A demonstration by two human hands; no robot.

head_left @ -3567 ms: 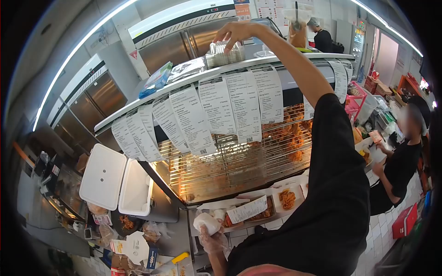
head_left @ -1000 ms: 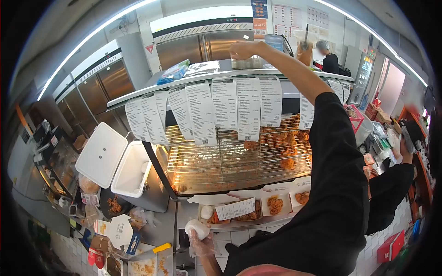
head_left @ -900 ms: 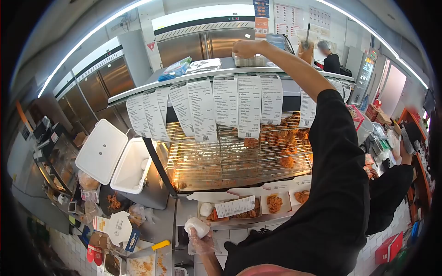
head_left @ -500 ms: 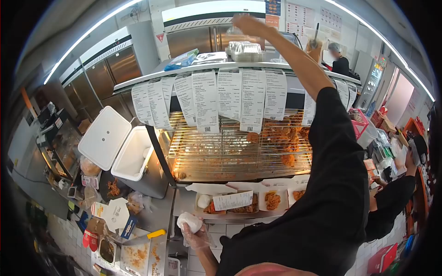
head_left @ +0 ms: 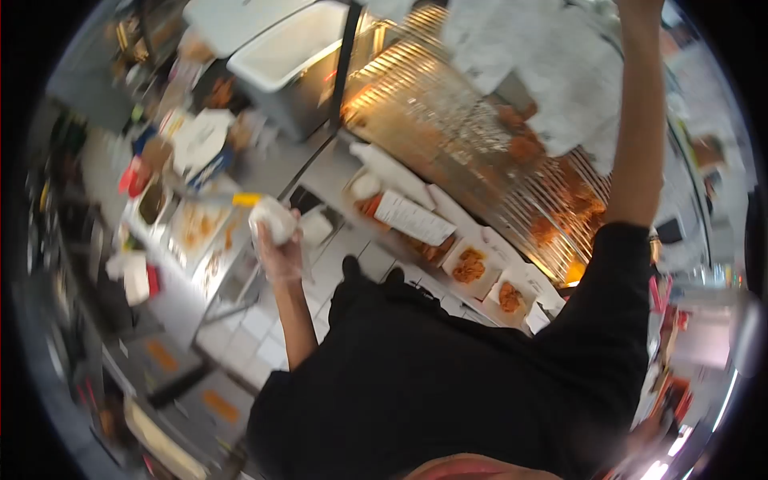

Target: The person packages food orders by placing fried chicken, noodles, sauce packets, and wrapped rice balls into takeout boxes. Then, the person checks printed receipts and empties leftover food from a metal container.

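My left hand (head_left: 282, 258), in a clear plastic glove, is closed around a round white bundle (head_left: 272, 221) and holds it up left of the food boxes. My right arm (head_left: 640, 136) reaches up to the top right edge. Only the base of my right hand (head_left: 640, 5) shows there; its fingers are out of frame. Open cardboard boxes stand in a row along the counter. One has a similar white bundle (head_left: 366, 186) inside and a printed receipt (head_left: 414, 218) across it. Fried chicken (head_left: 470, 266) lies in another, and more chicken pieces (head_left: 510, 298) in the box beside it.
Behind the boxes is a lit wire warming rack (head_left: 448, 128) with fried pieces; hanging order slips (head_left: 520, 40) blur above. A white-lined container (head_left: 292, 52) stands at its left. Lower left are a crumb-strewn tray (head_left: 200, 228) and a yellow handle (head_left: 246, 199).
The view has swung down and turned, with blur. My right arm still reaches up, but its hand is now mostly out of frame. My left hand still holds the white bundle.
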